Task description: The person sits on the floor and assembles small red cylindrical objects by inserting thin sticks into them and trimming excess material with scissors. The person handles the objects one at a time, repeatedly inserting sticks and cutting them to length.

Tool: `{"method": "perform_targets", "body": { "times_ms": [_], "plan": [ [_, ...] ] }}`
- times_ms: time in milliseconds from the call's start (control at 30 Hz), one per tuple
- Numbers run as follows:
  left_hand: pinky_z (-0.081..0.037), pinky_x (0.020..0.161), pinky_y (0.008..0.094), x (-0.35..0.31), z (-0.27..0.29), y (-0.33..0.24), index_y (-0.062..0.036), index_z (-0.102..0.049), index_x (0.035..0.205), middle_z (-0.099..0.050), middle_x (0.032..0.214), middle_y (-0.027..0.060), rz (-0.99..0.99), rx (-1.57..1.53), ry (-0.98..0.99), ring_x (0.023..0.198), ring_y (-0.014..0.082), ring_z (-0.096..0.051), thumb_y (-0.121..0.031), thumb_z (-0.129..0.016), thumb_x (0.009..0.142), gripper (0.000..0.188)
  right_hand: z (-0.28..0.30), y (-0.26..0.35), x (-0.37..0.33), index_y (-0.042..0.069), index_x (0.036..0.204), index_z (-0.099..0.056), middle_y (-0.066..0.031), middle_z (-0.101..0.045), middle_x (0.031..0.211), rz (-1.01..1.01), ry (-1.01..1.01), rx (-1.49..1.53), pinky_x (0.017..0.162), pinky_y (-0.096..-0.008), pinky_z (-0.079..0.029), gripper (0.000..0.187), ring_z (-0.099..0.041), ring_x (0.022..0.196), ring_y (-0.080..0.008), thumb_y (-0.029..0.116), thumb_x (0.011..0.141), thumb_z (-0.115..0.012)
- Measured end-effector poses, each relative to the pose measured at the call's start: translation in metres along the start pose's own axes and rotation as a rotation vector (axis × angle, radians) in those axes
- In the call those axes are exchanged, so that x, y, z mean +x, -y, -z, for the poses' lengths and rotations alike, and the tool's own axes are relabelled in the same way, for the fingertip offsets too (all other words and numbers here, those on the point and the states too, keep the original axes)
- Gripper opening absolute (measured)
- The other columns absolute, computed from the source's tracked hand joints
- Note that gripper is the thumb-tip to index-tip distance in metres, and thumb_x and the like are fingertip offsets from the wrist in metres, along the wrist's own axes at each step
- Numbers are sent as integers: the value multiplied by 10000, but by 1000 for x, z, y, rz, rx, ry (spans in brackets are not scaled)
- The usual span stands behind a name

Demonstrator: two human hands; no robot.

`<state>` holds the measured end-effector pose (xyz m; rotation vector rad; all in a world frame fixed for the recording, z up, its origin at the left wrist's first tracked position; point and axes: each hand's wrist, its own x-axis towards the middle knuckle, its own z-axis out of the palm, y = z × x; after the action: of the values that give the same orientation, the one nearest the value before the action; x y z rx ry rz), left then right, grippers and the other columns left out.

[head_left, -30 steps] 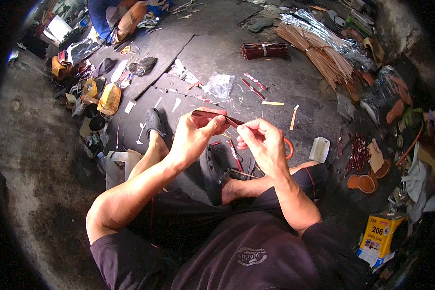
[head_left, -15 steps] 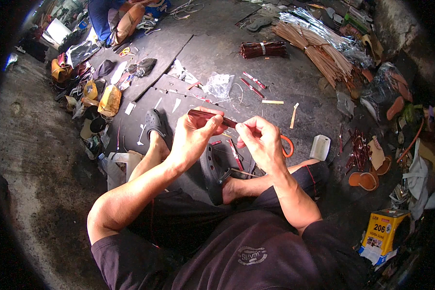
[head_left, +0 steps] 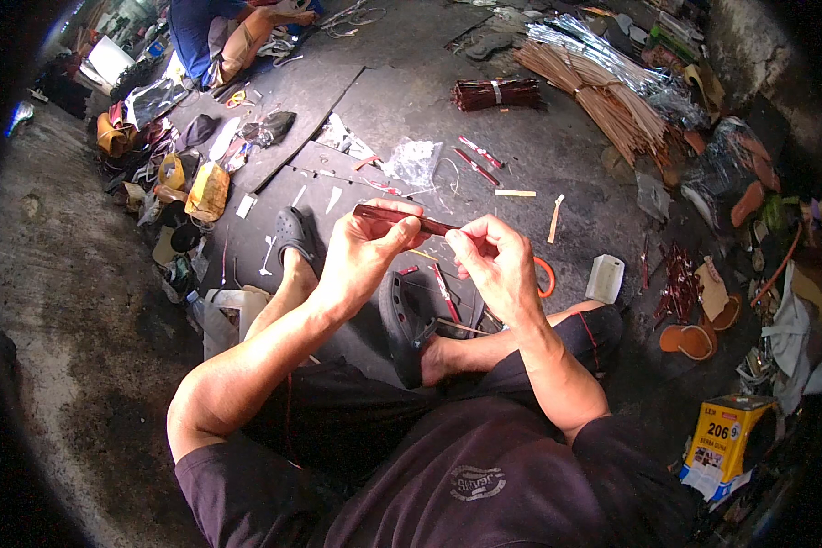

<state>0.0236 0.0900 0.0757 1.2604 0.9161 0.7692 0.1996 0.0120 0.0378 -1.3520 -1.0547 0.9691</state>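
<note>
A narrow, glossy dark reddish-brown strip (head_left: 437, 226) spans the space between my hands, above my crossed legs. It may be several thin strips lying together; I cannot tell. My left hand (head_left: 363, 260) is closed round its left part, thumb on the near side. Between thumb and forefinger, my right hand (head_left: 500, 265) pinches its right end, which the fingers hide. Below, more dark red strips (head_left: 445, 290) lie on the floor beside my dark clog (head_left: 397, 329). An orange loop (head_left: 546, 277), like a scissors handle, shows partly behind my right hand.
Ahead lie a banded bundle of dark red strips (head_left: 497, 93) and a larger bundle of tan strips (head_left: 603, 110). A clear plastic bag (head_left: 415, 161) sits mid-floor. At right are brown sandals (head_left: 688, 342) and a yellow can (head_left: 727, 438). Another person (head_left: 215, 46) crouches far left.
My hands stay almost in place, the strip lying slightly flatter between them. At the far left, the other person's arm has stretched out to the right.
</note>
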Motion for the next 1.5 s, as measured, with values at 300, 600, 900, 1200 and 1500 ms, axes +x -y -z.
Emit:
{"method": "perform_targets", "body": {
  "times_ms": [300, 600, 900, 1200, 1500],
  "plan": [
    [-556, 845, 278, -5, -5, -14, 20, -649, 1055, -719, 974, 106, 18, 120, -28, 910, 149, -683, -70, -660, 925, 159, 4, 13, -2, 39, 914, -631, -41, -622, 760, 113, -34, -221, 632, -311, -456, 176, -583, 694, -136, 195, 894, -711],
    [-538, 858, 268, -7, -9, -16, 22, -655, 1060, -718, 980, 107, 11, 108, 54, 933, 146, -678, -86, -666, 926, 173, 12, 16, 17, 13, 960, -632, -133, -699, 885, 151, 196, -116, 748, -374, -512, 239, -686, 862, -240, 234, 892, -693],
    [-502, 700, 228, -9, -14, -13, -11, -663, 1044, -717, 942, 59, -28, 180, 28, 810, 82, -639, -64, -664, 916, 138, -7, 4, 18, 13, 927, -573, -141, -661, 819, 367, 77, -207, 677, -389, -515, 162, -681, 777, -300, 92, 843, -687],
    [-525, 846, 275, -7, -9, -3, -1, -572, 1178, -693, 950, 70, -88, 283, -9, 925, 128, -658, -26, -630, 899, 286, -23, -9, 16, 11, 980, -565, -186, -664, 869, 300, 106, -327, 705, -453, -498, 175, -649, 823, -399, 108, 872, -663],
    [-493, 955, 436, 6, 23, -13, -53, -451, 1382, -609, 1150, 235, -421, 894, 85, 1071, 356, -620, -311, -745, 853, 659, 31, -1, 22, 19, 913, -628, -129, -672, 781, 340, 363, -546, 643, -353, -529, 113, -683, 695, -255, 109, 861, -672]
  ]
}}
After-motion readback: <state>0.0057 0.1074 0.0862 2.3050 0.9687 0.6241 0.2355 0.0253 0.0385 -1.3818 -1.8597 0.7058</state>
